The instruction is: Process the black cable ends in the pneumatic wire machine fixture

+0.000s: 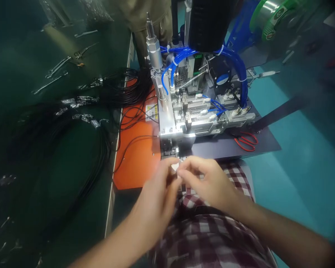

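Observation:
My left hand [158, 195] and my right hand [209, 182] meet just in front of a small metal machine [190, 111], fingertips pinched together on a tiny pale metal part [175, 166]. The part is blurred, and I cannot make out its shape. Both hands hover over the front edge of the orange plate [136, 160] and above my checked shirt [212, 238]. A black fixture [169, 150] sits right behind my fingers at the machine's base.
Bundles of black cables [80, 149] with metal ends lie on the green bench at left. Red-handled scissors [247, 141] rest on the dark base plate at right. Blue air hoses [234, 59] loop over the machine. A green-edged reel [270, 15] stands at the back right.

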The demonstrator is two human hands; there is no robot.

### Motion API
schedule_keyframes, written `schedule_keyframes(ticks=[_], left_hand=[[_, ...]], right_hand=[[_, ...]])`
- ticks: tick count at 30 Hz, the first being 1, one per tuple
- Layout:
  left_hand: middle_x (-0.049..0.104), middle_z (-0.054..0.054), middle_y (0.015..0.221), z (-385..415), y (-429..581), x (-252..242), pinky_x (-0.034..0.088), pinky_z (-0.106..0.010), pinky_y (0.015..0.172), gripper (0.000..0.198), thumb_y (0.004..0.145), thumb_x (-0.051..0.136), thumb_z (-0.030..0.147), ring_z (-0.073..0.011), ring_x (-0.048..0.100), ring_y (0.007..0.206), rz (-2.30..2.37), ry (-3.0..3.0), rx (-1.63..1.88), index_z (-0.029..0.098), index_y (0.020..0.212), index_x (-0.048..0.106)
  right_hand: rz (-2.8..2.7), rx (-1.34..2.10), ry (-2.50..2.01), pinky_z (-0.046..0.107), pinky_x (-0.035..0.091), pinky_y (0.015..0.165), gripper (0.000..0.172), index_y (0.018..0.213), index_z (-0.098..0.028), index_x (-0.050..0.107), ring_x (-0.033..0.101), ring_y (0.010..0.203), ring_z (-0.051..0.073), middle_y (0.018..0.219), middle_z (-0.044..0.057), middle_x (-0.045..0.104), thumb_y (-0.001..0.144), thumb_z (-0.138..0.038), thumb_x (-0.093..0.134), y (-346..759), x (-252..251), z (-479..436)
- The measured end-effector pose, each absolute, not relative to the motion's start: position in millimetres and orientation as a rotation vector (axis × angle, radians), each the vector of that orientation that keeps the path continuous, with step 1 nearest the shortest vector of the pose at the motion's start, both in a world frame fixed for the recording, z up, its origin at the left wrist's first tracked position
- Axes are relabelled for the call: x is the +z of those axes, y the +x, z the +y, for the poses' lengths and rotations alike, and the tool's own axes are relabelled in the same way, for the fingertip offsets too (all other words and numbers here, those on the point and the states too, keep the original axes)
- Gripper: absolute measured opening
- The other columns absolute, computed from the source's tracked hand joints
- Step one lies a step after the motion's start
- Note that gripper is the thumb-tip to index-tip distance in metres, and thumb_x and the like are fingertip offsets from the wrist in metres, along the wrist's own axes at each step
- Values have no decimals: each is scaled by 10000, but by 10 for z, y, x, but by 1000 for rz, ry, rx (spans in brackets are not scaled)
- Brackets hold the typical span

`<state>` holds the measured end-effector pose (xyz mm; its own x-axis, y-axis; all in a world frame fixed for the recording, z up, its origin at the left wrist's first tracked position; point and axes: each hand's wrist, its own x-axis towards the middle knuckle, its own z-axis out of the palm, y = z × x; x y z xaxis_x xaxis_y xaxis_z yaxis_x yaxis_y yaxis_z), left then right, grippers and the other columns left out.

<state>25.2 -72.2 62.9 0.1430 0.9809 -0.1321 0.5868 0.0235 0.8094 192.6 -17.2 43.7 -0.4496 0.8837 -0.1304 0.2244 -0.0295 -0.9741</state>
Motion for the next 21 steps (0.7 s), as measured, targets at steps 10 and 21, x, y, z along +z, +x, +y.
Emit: schedule_keyframes(ticks=[10,21], left_hand=[[556,25,673,-352,137,465,299,-182,450,272,924,481,311,-55,378,483,1353,1128,756,183,1153,555],[511,51,609,-342,108,460,271,-156,420,178,916,515,303,-32,355,428,1195,918,795,208,1065,541]], right_hand=[[-1250,1847,-1223,215,468,530,75,809,-144,643,535,529,82,662,-6,633,787,-215,628,1923,306,-7],[-1192,1796,-1193,193,370,456,123,713,-150,587,427,483,62,589,-40,534,800,-228,625,1746,287,-71]])
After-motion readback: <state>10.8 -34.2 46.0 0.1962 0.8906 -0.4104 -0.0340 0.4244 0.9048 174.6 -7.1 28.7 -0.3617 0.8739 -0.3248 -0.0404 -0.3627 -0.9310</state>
